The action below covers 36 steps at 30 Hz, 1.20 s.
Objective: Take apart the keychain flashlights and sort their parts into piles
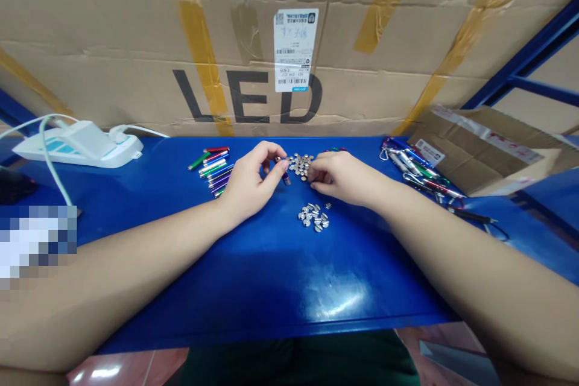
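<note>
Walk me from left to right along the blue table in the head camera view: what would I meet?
White power strip → colored metal tubes → left hand → silver button cells → right hand → carabiner-clipped metal tubes → opened cardboard box

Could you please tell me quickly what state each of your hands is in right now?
Left hand: closed in a pinch, holding a small purple metal tube.
Right hand: curled against the button batteries; cannot tell if it holds one.

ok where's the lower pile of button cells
In the head view, the pile lies on the blue bench, just below the right hand and nearer the person than the other pile.
</note>
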Available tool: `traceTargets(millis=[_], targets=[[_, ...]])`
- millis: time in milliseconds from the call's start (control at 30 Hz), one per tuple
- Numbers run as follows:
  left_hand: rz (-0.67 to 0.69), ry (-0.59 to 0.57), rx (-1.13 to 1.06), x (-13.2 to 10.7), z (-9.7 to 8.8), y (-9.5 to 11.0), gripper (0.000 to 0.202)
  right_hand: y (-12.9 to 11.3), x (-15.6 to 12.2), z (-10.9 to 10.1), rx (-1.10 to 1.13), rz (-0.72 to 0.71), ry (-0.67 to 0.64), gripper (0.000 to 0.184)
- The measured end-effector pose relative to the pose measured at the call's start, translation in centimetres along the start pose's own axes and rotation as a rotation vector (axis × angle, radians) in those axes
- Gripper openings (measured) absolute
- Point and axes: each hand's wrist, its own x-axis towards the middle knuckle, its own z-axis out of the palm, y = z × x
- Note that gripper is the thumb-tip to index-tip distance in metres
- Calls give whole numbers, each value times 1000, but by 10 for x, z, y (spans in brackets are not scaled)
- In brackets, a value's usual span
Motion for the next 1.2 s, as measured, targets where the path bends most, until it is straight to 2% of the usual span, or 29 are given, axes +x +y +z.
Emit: traceTargets(millis=[233, 433, 700, 833, 933, 1000, 1133, 1200], targets=[[-15, -8, -4, -1, -1, -1, 6, 1, 9, 13, -56, -80, 60, 15], [-26, -9, -3, 0, 0, 0, 8, 5, 8, 14, 39, -20, 129, 17], [-31, -17, -3, 0, 0, 0, 7, 9, 14, 21, 107, 42, 154, 13], [-37, -16, 0, 0, 0, -1, 7, 11, 12, 14, 90, 83, 200, 8], [-43, -18, 6, 0, 0, -2, 7, 12, 4, -3, 174, 141, 225, 6], [-56, -30, 7, 0, 1, -3, 7, 12, -4, -18, 241, 145, 114, 9], [-84, -64, 27, 1, 1, -5, 10, 8, -19, -38, 317, 112, -351, 17], [-102, -77, 33, 0, 0, -6, 13, 4, -22, -38, 292, 118, -445, 14]])
